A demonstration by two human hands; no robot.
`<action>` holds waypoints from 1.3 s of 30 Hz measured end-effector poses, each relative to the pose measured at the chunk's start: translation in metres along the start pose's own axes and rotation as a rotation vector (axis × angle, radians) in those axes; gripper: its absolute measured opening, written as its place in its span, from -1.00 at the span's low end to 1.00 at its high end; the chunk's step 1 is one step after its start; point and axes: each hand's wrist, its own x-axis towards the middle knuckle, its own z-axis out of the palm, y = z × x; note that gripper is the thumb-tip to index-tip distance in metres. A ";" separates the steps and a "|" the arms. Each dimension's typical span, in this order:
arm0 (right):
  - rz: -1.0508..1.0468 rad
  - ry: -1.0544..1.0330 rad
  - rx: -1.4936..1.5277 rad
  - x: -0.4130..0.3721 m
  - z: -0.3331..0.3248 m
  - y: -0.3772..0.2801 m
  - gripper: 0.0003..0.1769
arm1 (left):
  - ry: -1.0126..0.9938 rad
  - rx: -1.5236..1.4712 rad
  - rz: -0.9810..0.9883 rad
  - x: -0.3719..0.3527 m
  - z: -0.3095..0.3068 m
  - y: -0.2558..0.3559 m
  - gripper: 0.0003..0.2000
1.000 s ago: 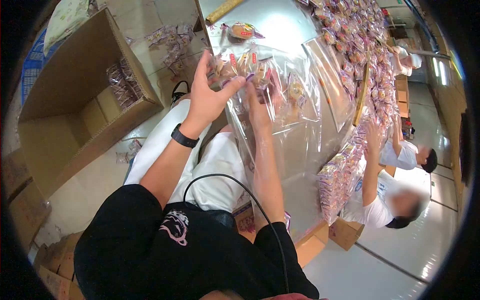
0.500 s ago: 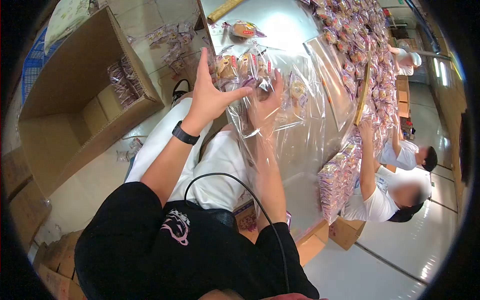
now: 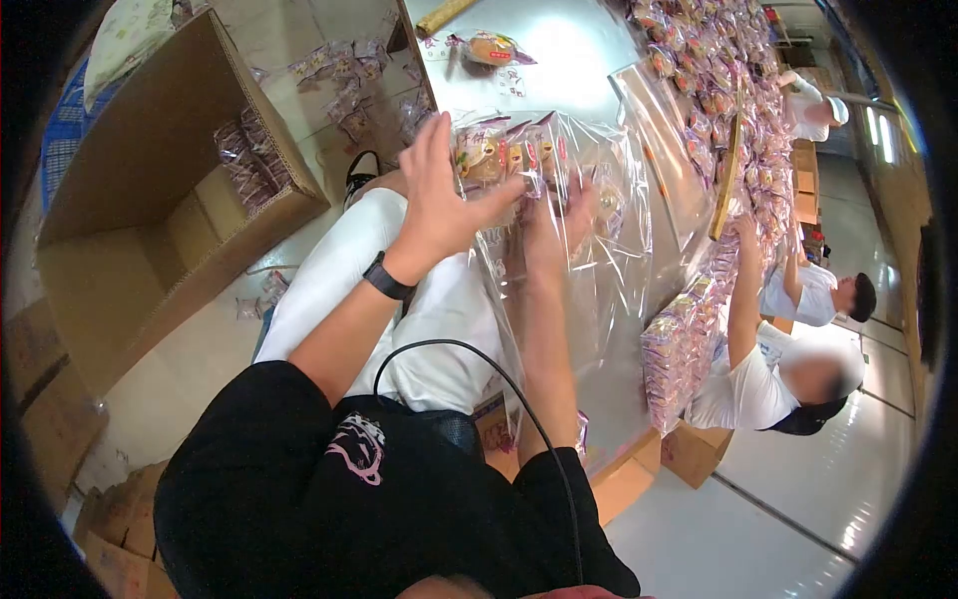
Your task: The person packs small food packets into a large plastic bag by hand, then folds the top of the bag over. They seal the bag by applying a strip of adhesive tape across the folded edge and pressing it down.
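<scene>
A row of wrapped packets (image 3: pixel 482 160) stands at the near edge of the metal table, within a clear plastic bag (image 3: pixel 624 250). Beside its left end is my left hand (image 3: pixel 439 205), fingers and thumb spread, the thumb reaching across the front of the packets against the film. My right hand (image 3: pixel 552 230) shows through the film, somewhat blurred, cupped against the near side of the packets with its fingers around them. One loose wrapped packet (image 3: pixel 491 50) lies farther back on the metal table (image 3: pixel 559 50).
An open cardboard box (image 3: pixel 150 180) holding packets stands at the left. More packets (image 3: pixel 349 75) lie on the floor. Flat clear bags (image 3: pixel 659 150), a wooden strip (image 3: pixel 730 160) and a large packet heap (image 3: pixel 699 60) are at the right, with people in white (image 3: pixel 748 389) beyond.
The packets and both hands sit slightly farther right in view. My left fingers are less stretched, and my right hand has shifted right behind the film.
</scene>
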 end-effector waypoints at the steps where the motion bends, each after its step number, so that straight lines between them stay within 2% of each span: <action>1: -0.036 0.034 -0.145 -0.001 0.000 0.007 -0.33 | 0.104 0.120 0.061 0.002 0.001 -0.005 0.06; 4: -0.274 0.071 -0.383 -0.001 0.006 0.023 -0.39 | -0.038 -0.388 -0.224 0.014 -0.008 -0.009 0.02; 5: -0.351 0.078 -0.353 -0.004 0.006 0.026 -0.40 | -0.014 -0.510 -0.258 0.014 -0.003 -0.016 -0.02; 6: -0.429 0.082 -0.324 -0.008 0.009 0.020 -0.41 | -0.023 -0.516 -0.267 0.015 -0.002 -0.019 -0.03; 8: -0.248 -0.002 -0.198 -0.007 0.008 0.011 -0.39 | -0.040 -0.529 -0.290 0.016 -0.002 -0.022 -0.05; 11: -0.298 0.087 -0.161 -0.003 0.007 0.047 -0.41 | -0.067 -0.506 -0.286 0.018 -0.005 -0.023 -0.07; 14: -0.291 0.032 -0.116 -0.012 0.003 0.035 -0.50 | -0.064 -0.535 -0.284 0.016 -0.003 -0.027 -0.07; 16: -0.328 -0.038 -0.223 -0.016 0.001 0.024 -0.57 | -0.061 -0.528 -0.280 0.017 -0.004 -0.026 -0.09; 18: -0.655 0.007 -0.398 -0.010 0.005 0.016 -0.59 | -0.058 -0.539 -0.273 0.016 -0.005 -0.025 -0.09; 21: -0.553 0.012 -0.477 -0.005 0.004 0.027 -0.61 | -0.060 -0.573 -0.263 0.016 -0.007 -0.021 -0.10; 24: -0.397 0.009 -0.234 -0.008 0.009 0.029 -0.60 | -0.070 -0.590 -0.264 0.016 -0.010 -0.020 -0.11; 27: -0.288 0.048 -0.209 -0.016 0.012 0.012 -0.68 | -0.069 -0.549 -0.239 0.015 -0.008 -0.023 -0.14; 29: -0.396 0.020 -0.364 -0.015 0.008 0.007 -0.71 | -0.054 -0.451 -0.185 0.013 -0.008 -0.025 -0.16; 32: -0.647 0.071 -0.581 -0.015 0.007 0.002 -0.73 | 0.066 -0.103 -0.075 0.009 -0.007 -0.021 -0.14; 33: -0.746 0.103 -0.652 -0.015 0.008 0.002 -0.74 | 0.042 -0.154 -0.116 0.008 -0.008 -0.018 -0.13; 36: -0.684 0.001 -0.702 -0.014 0.006 0.011 -0.68 | 0.001 -0.276 -0.205 0.009 -0.011 -0.009 -0.11; 39: -0.306 -0.063 -0.202 -0.014 0.010 0.030 -0.56 | 0.018 -0.327 -0.220 0.008 -0.011 -0.006 -0.09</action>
